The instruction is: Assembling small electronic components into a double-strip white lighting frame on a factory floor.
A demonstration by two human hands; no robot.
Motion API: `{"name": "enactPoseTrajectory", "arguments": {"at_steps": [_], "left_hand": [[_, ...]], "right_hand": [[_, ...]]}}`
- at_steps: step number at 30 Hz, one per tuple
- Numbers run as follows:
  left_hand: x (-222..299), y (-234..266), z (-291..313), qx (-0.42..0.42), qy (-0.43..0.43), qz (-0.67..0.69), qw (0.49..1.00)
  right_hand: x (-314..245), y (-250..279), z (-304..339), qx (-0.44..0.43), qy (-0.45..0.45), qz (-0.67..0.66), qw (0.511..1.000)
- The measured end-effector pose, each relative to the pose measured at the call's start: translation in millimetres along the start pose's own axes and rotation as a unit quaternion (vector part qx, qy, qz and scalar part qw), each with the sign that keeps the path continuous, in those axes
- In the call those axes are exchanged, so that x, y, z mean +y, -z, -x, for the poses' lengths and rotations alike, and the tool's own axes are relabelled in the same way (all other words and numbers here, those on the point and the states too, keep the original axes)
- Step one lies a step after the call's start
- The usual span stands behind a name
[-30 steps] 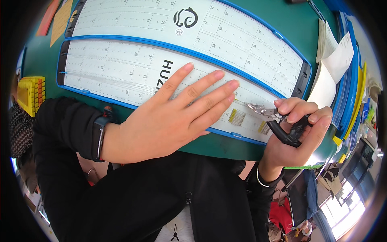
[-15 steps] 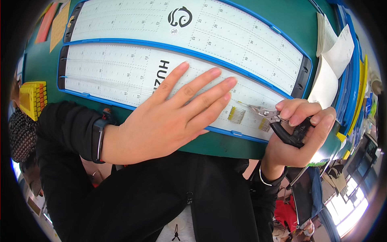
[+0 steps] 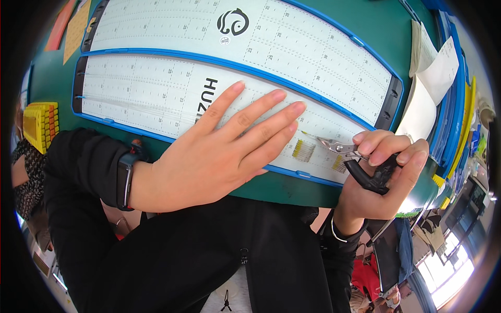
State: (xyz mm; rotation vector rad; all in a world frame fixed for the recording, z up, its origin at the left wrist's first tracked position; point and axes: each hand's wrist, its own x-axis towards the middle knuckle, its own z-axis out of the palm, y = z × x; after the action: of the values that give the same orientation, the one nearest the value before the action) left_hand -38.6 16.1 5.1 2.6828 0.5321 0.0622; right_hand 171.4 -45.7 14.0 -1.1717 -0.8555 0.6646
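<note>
Case: lies open on the green table (image 3: 313,193), its two white panels framed in blue; the case (image 3: 167,78) has one half beyond the other, with the nearer half under the hands.
Left hand: the left hand (image 3: 224,146) is spread wide, palm down over the nearer panel, fingers apart and pointing up and to the right – it grips nothing.
Right hand: closed round the black handles of the pliers; the right hand (image 3: 396,167) is at the right end of the nearer panel.
Pliers: the pliers (image 3: 368,181) point left over that panel, steel nose near a small yellow piece (image 3: 304,132); whether the nose grips it, I cannot tell.
Bundles: two on the nearer panel, fine pieces with yellow ends – the left bundle (image 3: 302,150) is below the nose, the right bundle (image 3: 339,164) close to the pliers.
Lines: thin clear lines (image 3: 141,107) run from the panel's left end toward the left hand.
Wrists: a dark watch (image 3: 126,182) on the left, a pale bracelet (image 3: 338,233) on the right.
Right side: white papers (image 3: 422,107) beside the case.
Left side: a yellow block (image 3: 39,125).
</note>
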Motion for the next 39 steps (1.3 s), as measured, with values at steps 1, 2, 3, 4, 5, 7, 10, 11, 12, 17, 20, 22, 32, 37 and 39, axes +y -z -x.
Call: {"name": "enactPoseTrajectory", "arguments": {"at_steps": [1, 2, 3, 4, 5, 7, 10, 11, 12, 17, 20, 22, 32, 37, 39], "left_hand": [[-0.2, 0.9, -0.6, 0.002, 0.0, -0.004, 1.0], [0.4, 1.0, -0.3, 0.006, -0.001, -0.008, 1.0], [0.9, 1.9, 0.5, 0.011, -0.002, -0.009, 1.0], [1.4, 3.7, 2.0, 0.001, -0.007, -0.015, 1.0], [1.2, 5.8, 0.6, -0.005, -0.01, -0.022, 1.0], [0.0, 1.2, 2.2, 0.011, -0.013, -0.045, 0.999], [0.7, -7.2, 7.3, 0.031, -0.037, -0.08, 0.996], [0.8, -6.7, 9.6, 0.042, -0.049, -0.104, 0.992], [0.3, -4.1, 9.3, 0.047, -0.053, -0.109, 0.992], [0.4, -2.8, 6.2, 0.065, -0.074, -0.13, 0.987], [-2.1, -1.9, 2.4, 0.061, -0.075, -0.133, 0.986], [-4.9, -1.9, 0.9, 0.064, -0.075, -0.128, 0.987], [-4.2, -6.6, 5.2, 0.08, -0.058, -0.139, 0.985], [3.0, -5.1, 5.7, 0.063, -0.061, -0.149, 0.985], [3.0, -7.8, 6.0, 0.074, -0.067, -0.143, 0.985]], "right_hand": [[-0.3, 0.2, -0.9, -0.001, 0.003, 0.0, 1.0], [-0.8, 1.5, -0.6, -0.005, 0.005, 0.006, 1.0], [-2.7, 1.9, -0.8, -0.01, 0.008, 0.012, 1.0], [-7.3, -2.1, 1.9, -0.011, 0.005, 0.054, 0.998], [-13.4, -5.7, 2.7, -0.015, 0.005, 0.095, 0.995], [-26.5, -5.1, -1.6, -0.059, 0.039, 0.093, 0.993], [-57.8, -2.7, -27.8, -0.105, 0.113, 0.288, 0.945], [-60.9, -7.3, -45.8, -0.116, 0.1, 0.401, 0.903], [-56.0, -16.9, -69.4, -0.169, 0.124, 0.454, 0.866], [27.2, -8.9, -164.4, -0.26, 0.265, 0.559, 0.742], [43.6, -25.2, -183.5, -0.262, 0.256, 0.586, 0.722], [46.4, -25.2, -184.1, -0.256, 0.254, 0.619, 0.698], [29.8, -9.2, -161.9, -0.262, 0.268, 0.573, 0.729], [42.4, -27.3, -174.9, -0.249, 0.297, 0.559, 0.733], [46.6, -39.7, -177.1, -0.279, 0.308, 0.576, 0.704]]}}
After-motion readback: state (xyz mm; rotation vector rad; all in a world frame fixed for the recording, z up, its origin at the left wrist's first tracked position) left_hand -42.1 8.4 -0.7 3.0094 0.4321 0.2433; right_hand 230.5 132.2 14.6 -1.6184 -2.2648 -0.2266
